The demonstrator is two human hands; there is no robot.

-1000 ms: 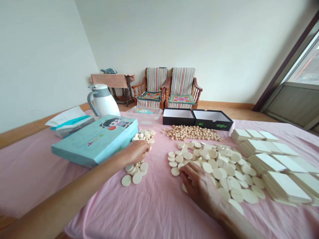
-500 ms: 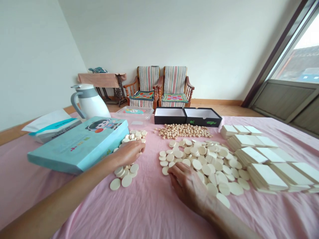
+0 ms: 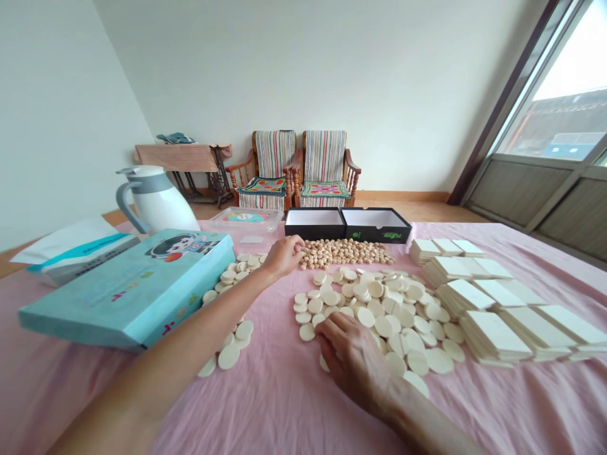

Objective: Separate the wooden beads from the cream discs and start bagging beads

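Observation:
My left hand (image 3: 285,254) is at the left end of a pile of small round wooden beads (image 3: 348,252). Its fingers are bent and pressed together, and whatever lies between them is hidden. At the near left edge of a wide heap of flat pale wooden discs (image 3: 392,323) rests my right hand (image 3: 353,355), fingers curled down. The edge of one wooden disc (image 3: 324,363) shows from beneath its thumb side. A smaller group of wooden discs (image 3: 229,356) lies on the left, partly covered by my left forearm.
Stacked pale rectangular wooden pieces (image 3: 497,338) stand on the right. A light-blue box (image 3: 118,291), a white jug (image 3: 165,205) and a soft packet (image 3: 80,249) occupy the left. Behind are a clear plastic box (image 3: 246,221) and black trays (image 3: 377,226) on the pink cloth (image 3: 284,404).
My left hand has moved from the left-hand discs forward and right to the beads. My right hand stays at the disc heap, and a disc now shows under its thumb. The view has shifted slightly.

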